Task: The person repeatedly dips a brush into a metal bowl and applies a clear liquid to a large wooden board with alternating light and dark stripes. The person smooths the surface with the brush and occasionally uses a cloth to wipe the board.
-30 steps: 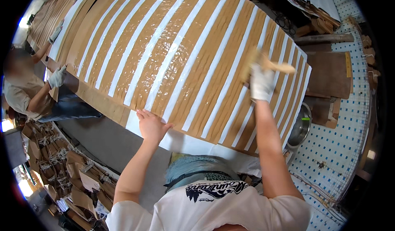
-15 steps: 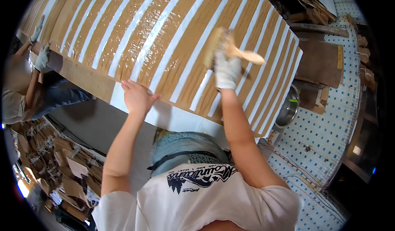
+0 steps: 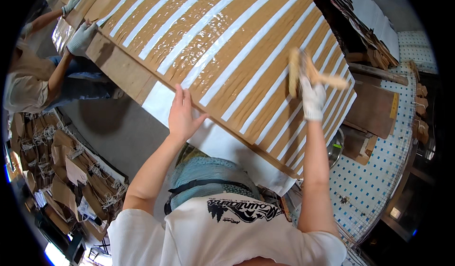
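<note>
My right hand [image 3: 313, 99], in a white knit glove, grips a wide brush with a wooden handle [image 3: 327, 79]. Its pale bristles are over the right part of a large brown sheet [image 3: 256, 88] with white stripes; whether they touch it I cannot tell. Glossy wet-looking patches shine around the sheet's middle. Bare and with fingers stretched out, my left hand [image 3: 184, 116] rests at the sheet's near edge. White paper [image 3: 163, 102] shows beneath that edge.
A co-worker's gloved hand [image 3: 81, 41] is at the left end of the sheet. Folded brown cardboard pieces [image 3: 66, 161] lie at lower left. To the right are a metal bowl [image 3: 337, 147], brown boards [image 3: 372, 105] and a floor of small white and blue tiles [image 3: 365, 185].
My right hand has swept the brush to the right across the sheet. My left hand has shifted right along the near edge. The view has turned, showing more of the co-worker.
</note>
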Motion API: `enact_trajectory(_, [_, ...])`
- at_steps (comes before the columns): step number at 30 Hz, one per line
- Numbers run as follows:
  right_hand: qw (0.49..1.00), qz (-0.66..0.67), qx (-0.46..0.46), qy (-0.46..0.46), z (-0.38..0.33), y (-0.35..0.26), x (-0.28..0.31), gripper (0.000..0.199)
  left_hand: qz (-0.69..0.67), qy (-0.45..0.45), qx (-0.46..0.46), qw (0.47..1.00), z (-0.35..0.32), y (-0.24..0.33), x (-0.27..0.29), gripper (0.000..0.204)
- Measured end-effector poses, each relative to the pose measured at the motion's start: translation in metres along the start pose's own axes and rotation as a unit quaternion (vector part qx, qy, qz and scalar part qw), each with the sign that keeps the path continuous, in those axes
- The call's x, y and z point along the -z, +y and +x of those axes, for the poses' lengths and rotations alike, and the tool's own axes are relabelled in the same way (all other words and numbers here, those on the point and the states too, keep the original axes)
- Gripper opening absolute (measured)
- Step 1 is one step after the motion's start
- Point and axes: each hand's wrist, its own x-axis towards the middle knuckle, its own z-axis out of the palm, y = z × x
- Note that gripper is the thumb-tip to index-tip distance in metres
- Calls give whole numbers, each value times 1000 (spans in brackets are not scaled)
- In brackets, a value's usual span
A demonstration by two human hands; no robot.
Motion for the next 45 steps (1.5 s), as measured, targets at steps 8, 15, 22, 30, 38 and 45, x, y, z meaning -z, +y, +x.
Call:
enact_trajectory(8, [922,-244,294,-58,35,-187,-137,34,-17,148,19,989,53,-53,20,55])
enact_trajectory(15, [883,-136,426,-142,-106,-138,-179,27,-60,70,45,995,41,-75,14,73])
enact_trajectory(22, [963,-142,219,-69,-47,-129,-106,27,-47,28,38,998,48,-78,18,77])
enact_trajectory(30, [923,-25,319,-216,-139,-46,-100,33,-55,40,9,998,42,-85,18,65])
enact_trajectory(38, [973,-70,218,21,-92,19,-72,32,27,23,-53,998,-3,10,-33,75])
enact_trajectory(45, [955,48,191,-223,-161,65,-51,28,141,-148,20,979,13,11,-16,104])
